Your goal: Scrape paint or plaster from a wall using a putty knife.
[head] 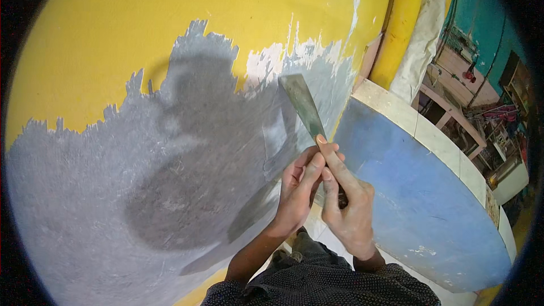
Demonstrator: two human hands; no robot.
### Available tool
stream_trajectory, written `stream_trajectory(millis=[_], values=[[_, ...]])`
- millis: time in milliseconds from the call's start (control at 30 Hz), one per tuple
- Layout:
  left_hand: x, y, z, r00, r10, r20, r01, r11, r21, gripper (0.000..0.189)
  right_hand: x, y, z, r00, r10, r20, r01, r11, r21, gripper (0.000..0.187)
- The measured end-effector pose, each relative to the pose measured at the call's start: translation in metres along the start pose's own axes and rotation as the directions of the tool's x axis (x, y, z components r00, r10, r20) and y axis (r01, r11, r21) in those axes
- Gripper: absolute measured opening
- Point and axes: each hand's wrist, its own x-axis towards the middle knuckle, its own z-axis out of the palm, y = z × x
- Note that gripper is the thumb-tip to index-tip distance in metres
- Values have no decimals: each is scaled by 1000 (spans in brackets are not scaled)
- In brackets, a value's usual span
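Observation:
A metal scraper [302, 103] points up and slightly left, its flat blade standing out in front of the wall. My right hand [350, 204] grips its handle, the forefinger stretched along the base of the blade. My left hand [297, 193] is closed around the same handle from the left, its thumb beside the right hand's fingers. Most of the handle is hidden by the fingers. Behind the tool, the wall has yellow paint [119, 21] above a ragged edge and a bare grey surface [85, 187] below, with white patches [265, 61] between.
To the right, a blue panel [416, 187] stands under a curved, pale tiled ledge [437, 136]. A yellow column [401, 25] and a whitish cloth or sheet [425, 38] rise behind it. Cluttered household items [495, 114] lie farther off, near a teal wall [484, 12].

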Motion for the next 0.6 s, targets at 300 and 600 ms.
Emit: stream_trajectory(millis=[300,600], values=[[6,-2,-5,1000,8,-11,-8,999,34,34,4,12,17,998,-47,-36,49,996,77,48],[2,-1,-17,996,-23,82,22,1000,18,35,-5,4,8,1000,-21,-18,21,1000,-8,44]])
